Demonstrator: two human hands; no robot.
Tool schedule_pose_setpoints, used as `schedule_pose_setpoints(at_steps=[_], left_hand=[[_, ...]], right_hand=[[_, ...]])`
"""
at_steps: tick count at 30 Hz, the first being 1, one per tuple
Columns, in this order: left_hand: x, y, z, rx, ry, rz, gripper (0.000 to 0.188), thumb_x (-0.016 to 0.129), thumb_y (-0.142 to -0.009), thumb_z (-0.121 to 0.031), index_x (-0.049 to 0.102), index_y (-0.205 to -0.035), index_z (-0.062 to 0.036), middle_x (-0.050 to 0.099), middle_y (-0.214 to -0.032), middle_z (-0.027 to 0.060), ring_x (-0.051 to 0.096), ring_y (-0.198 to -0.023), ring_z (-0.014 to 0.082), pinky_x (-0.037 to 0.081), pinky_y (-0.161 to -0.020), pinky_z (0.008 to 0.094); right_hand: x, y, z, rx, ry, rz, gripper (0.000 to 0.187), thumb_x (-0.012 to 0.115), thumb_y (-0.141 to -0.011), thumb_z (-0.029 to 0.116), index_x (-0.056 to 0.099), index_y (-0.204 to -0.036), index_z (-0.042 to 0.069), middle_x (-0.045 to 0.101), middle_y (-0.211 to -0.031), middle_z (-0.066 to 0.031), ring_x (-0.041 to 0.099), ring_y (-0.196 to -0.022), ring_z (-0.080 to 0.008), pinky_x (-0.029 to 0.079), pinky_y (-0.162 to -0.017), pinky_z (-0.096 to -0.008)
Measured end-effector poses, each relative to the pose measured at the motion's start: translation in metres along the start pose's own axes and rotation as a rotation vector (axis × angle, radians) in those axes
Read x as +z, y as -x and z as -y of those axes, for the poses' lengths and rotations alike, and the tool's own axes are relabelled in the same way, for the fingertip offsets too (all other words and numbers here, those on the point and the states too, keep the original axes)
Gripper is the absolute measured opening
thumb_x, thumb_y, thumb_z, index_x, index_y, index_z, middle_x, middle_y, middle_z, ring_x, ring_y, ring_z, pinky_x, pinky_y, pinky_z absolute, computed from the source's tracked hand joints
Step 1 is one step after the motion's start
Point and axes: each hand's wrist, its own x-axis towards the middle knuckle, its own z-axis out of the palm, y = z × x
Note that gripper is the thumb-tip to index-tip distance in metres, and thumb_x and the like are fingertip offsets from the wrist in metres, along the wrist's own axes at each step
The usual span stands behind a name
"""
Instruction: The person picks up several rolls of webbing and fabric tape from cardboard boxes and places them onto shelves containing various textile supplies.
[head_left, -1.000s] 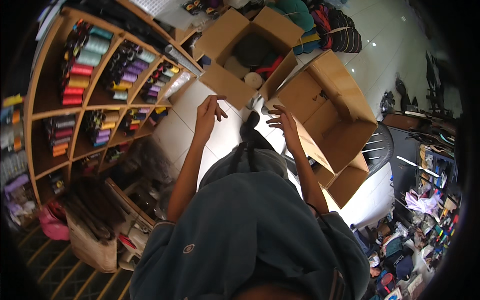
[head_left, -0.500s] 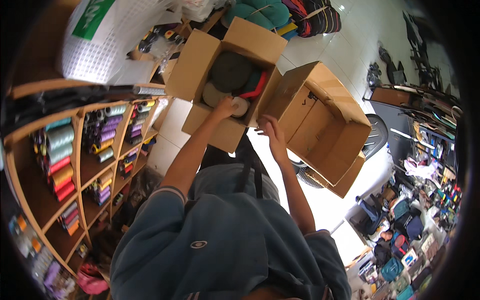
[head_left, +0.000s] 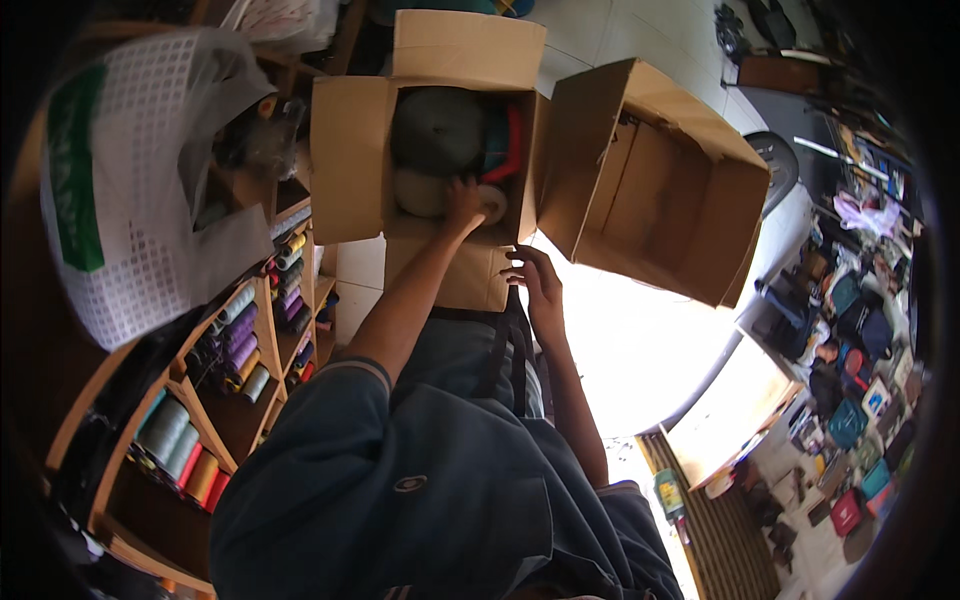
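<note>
An open cardboard box (head_left: 350,160) stands before me with its flaps spread. Inside lie a large dark round roll (head_left: 436,128), a paler flat roll (head_left: 418,193), a red-edged piece (head_left: 514,145) and a small white roll (head_left: 493,204). My left hand (head_left: 464,207) reaches into the box, its bent fingers closed at the left side of the white roll; part of the grip is hidden. My right hand (head_left: 538,282) is just outside the near right corner, beside the near flap (head_left: 450,275). Its fingers are bent and apart, with nothing visible in them.
A second open carton (head_left: 665,200) stands tilted at the right, against the first. Wooden shelves (head_left: 215,410) with thread spools (head_left: 240,350) rise at the left. A white and green plastic bag (head_left: 130,180) sits above them. Bags and goods (head_left: 850,420) crowd the far right.
The view has shifted, so the plastic bag looms larger at the left and the boxes appear higher up. My left hand stays at the white roll; my right hand stays by the corner.
</note>
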Motion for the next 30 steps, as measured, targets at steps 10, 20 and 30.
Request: schedule_pose_setpoints(at_steps=[10, 20, 30], left_hand=[[0.035, -0.031, 0.062, 0.273, 0.174, 0.148, 0.063, 0.076, -0.066, -0.019, 0.046, -0.117, 0.0021, 0.058, -0.102, 0.0258, 0.058, -0.094, 0.0405, 0.049, -0.079, 0.0457], [-0.107, 0.035, 0.005, 0.569, -0.013, 0.318, 0.044, 0.067, -0.077, -0.007, 0.047, -0.115, 0.0055, 0.057, -0.099, 0.0248, 0.058, -0.093, 0.039, 0.046, -0.08, 0.0453], [-0.283, 0.086, -0.059, 0.296, 0.225, 0.344, 0.039, 0.064, -0.084, -0.02, 0.051, -0.115, 0.0, 0.061, -0.101, 0.0155, 0.061, -0.095, 0.0247, 0.048, -0.082, 0.0341]], right_hand=[[0.006, -0.005, 0.004, -0.082, 0.105, -0.083, 0.029, 0.045, -0.096, 0.013, 0.052, -0.118, -0.004, 0.061, -0.107, -0.0133, 0.064, -0.09, -0.018, 0.049, -0.078, -0.0294], [-0.001, -0.076, -0.009, -0.372, 0.392, -0.015, 0.029, 0.054, -0.09, 0.005, 0.053, -0.119, 0.001, 0.061, -0.111, -0.0149, 0.063, -0.094, -0.0246, 0.05, -0.081, -0.0341], [0.031, -0.09, 0.029, -0.294, 0.326, 0.32, 0.037, 0.057, -0.09, 0.028, 0.054, -0.119, 0.004, 0.064, -0.103, -0.0204, 0.062, -0.099, -0.0355, 0.047, -0.085, -0.0392]])
